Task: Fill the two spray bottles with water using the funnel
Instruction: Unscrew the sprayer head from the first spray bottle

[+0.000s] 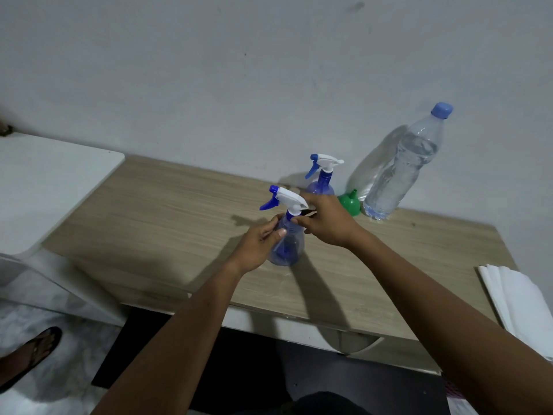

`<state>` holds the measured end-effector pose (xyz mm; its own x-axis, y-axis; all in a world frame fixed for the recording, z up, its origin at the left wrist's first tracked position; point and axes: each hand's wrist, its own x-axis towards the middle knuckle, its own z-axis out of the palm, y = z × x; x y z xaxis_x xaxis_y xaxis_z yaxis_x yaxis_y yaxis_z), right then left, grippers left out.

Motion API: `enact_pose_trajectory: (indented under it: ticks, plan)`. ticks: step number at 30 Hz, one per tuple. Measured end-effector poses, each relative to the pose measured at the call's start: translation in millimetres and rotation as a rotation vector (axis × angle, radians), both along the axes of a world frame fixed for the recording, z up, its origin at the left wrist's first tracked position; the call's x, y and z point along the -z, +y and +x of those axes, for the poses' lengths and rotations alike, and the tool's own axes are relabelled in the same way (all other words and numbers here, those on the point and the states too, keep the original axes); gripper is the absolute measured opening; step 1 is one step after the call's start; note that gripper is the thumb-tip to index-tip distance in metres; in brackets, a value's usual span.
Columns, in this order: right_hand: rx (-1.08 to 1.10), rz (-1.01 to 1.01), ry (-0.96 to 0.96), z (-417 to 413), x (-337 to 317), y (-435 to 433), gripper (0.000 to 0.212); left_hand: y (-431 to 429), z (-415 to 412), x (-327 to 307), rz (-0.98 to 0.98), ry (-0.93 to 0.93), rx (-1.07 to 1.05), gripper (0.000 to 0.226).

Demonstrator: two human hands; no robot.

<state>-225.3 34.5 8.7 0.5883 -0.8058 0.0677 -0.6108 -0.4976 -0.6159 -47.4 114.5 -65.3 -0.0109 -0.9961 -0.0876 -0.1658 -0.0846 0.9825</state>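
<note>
Your left hand (259,245) wraps the upright near spray bottle (286,239) at its body, and your right hand (324,221) pinches its collar just right of the neck, so the vertical axis runs between both hands. Far right stand the second spray bottle (321,182), the upturned funnel (349,203) and the capped water bottle (404,167) on the wooden table (167,211) against a plain wall (239,70).

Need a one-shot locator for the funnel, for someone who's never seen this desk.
Start at the wooden desk against the wall and find the tall capped water bottle at its back right. The funnel sits on the desk at that bottle's base, between it and the rear spray bottle. It is the only green item, small, resting mouth-down with its spout up.
</note>
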Motion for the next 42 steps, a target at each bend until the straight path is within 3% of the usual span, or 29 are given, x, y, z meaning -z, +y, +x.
enact_pose_trajectory:
  ticks: [7,11,18,20,24,33,35,38,42]
  plan:
    - [0.065,0.147,-0.183,-5.5,2.3,11.4,0.025,0.7,1.2,-8.5,-0.004,-0.038,0.048,0.044]
    - [0.102,0.218,-0.267,-5.1,-5.7,15.0,0.025,0.8,5.4,-6.2,-0.012,-0.083,0.062,0.055]
    - [0.107,0.279,-0.295,-7.6,-16.8,15.0,0.020,-1.1,4.1,-15.5,0.034,-0.027,-0.012,0.063]
    - [0.091,0.280,-0.292,-6.1,-21.3,15.3,0.017,-2.3,1.5,-18.4,0.023,0.002,-0.048,0.066]
    - [0.067,0.229,-0.334,-6.0,-41.3,8.3,0.010,-6.2,-4.7,-20.4,-0.063,-0.116,-0.083,0.045]
    - [0.081,0.109,-0.661,-17.1,-141.9,-23.9,0.018,-9.4,-4.1,-22.7,-0.028,-0.127,-0.120,0.041]
    - [0.124,0.068,-0.622,-20.0,-136.8,-36.3,0.022,-9.6,-4.3,-23.8,-0.024,-0.105,-0.114,0.041]
    - [0.232,0.009,-0.366,-20.4,-87.6,-50.0,0.034,-8.4,-3.5,-25.7,-0.017,-0.093,-0.088,0.041]
    - [0.325,-0.010,-0.055,-18.5,-1.6,-51.2,0.026,-5.6,-4.9,-25.9,-0.017,-0.062,-0.067,0.042]
